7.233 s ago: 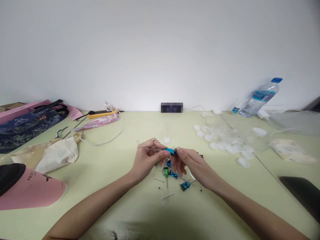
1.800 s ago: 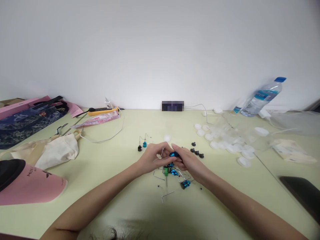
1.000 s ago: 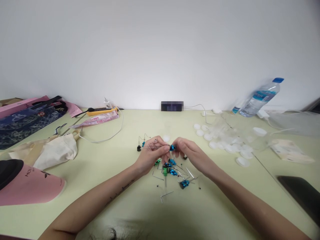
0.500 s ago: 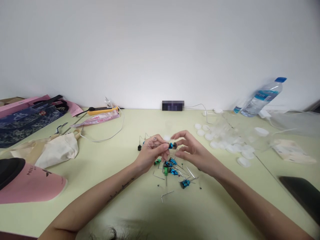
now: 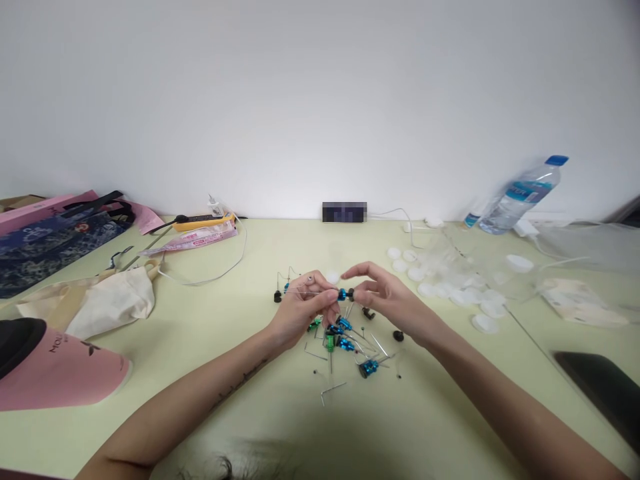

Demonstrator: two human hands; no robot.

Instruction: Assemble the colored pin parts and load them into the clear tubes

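Note:
My left hand [image 5: 311, 301] pinches a small blue metal part [image 5: 343, 294] between thumb and fingers, with a thin metal rod running back from it across the hand. My right hand [image 5: 383, 293] has its thumb and a finger closed on the part's black end, while the forefinger reaches out above. Beneath the hands lie several similar blue parts [image 5: 369, 368] and a green part [image 5: 330, 343], some with thin rods. Bent hex keys [image 5: 333, 389] and round black knobs [image 5: 398, 336] are scattered around them. Another black piece [image 5: 277, 297] rests left of my left hand.
White round lids [image 5: 485, 324] and clear plastic lie to the right, with a water bottle [image 5: 523, 197] behind. A dark flat object [image 5: 597, 387] sits at the right edge. On the left are a pink cup [image 5: 95, 367], a cloth bag [image 5: 115, 300] and a yellow-black tool [image 5: 203, 222].
My right thumb and fingers have closed in on the black end of the blue part. Black knobs near the right hand are now uncovered. My left hand has stayed almost still.

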